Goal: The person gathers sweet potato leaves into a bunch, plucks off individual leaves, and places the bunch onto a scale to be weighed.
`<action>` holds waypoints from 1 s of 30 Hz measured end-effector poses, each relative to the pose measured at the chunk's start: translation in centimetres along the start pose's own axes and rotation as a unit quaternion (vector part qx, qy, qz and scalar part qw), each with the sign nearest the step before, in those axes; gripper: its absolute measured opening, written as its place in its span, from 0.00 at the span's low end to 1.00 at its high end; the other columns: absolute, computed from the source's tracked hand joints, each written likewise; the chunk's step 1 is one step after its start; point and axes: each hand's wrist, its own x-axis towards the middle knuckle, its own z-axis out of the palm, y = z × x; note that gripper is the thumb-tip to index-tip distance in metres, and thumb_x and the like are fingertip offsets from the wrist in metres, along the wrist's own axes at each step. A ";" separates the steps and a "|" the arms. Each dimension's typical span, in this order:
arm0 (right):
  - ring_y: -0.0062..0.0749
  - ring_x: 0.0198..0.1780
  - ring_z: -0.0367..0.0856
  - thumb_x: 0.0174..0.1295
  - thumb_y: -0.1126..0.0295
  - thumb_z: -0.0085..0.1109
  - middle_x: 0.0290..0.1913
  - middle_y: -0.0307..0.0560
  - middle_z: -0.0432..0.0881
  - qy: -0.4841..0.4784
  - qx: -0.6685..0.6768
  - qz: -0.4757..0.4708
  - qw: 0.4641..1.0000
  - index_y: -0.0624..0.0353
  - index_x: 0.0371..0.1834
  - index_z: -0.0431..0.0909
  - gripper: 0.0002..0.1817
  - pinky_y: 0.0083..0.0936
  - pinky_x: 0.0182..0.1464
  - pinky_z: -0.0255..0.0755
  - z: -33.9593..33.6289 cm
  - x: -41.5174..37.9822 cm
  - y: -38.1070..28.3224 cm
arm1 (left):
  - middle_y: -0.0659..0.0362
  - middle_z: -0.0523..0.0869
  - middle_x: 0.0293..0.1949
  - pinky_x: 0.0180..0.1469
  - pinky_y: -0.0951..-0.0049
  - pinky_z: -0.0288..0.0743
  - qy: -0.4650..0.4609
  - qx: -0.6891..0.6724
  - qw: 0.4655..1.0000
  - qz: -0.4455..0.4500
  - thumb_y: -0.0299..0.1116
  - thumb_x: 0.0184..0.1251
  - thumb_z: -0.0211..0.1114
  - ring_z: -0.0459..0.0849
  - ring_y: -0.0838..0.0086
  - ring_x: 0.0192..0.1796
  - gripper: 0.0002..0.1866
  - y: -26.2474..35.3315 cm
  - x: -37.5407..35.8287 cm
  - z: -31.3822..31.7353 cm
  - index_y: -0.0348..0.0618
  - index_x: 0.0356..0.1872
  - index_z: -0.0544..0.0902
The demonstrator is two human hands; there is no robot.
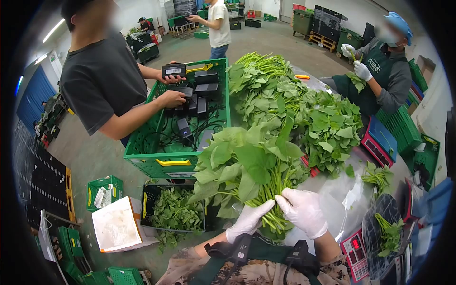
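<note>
Both of my hands wear white gloves and hold a large bunch of leafy greens (pixel 249 166), with broad pointed leaves and long green stems. My left hand (pixel 250 221) is closed around the stems from the left, thumb on top. From the right, my right hand (pixel 302 213) closes on the same stems. The leaves fan up and to the left, away from me. Just beyond, a big heap of the same greens (pixel 280 90) lies on the metal table (pixel 332 199). A small bunch of greens (pixel 390 232) rests on a dark round surface at my right.
A red scale (pixel 356 251) stands at lower right, another scale (pixel 377 142) farther up. At left, a person handles black devices in a green crate (pixel 185 164). Opposite, a gloved co-worker (pixel 380 71) holds greens. Below left are a black crate of leaves (pixel 173 209) and a white box (pixel 116 223).
</note>
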 end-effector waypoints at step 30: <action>0.45 0.33 0.81 0.47 0.55 0.68 0.30 0.48 0.80 -0.051 -0.122 0.101 0.986 0.55 0.32 0.76 0.18 0.37 0.36 0.73 16.4 -0.4 10.6 | 0.57 0.80 0.39 0.42 0.70 0.79 0.146 0.108 0.971 0.158 0.28 0.63 0.62 0.80 0.72 0.41 0.19 5.8 -1.3 -2.7 0.39 0.54 0.70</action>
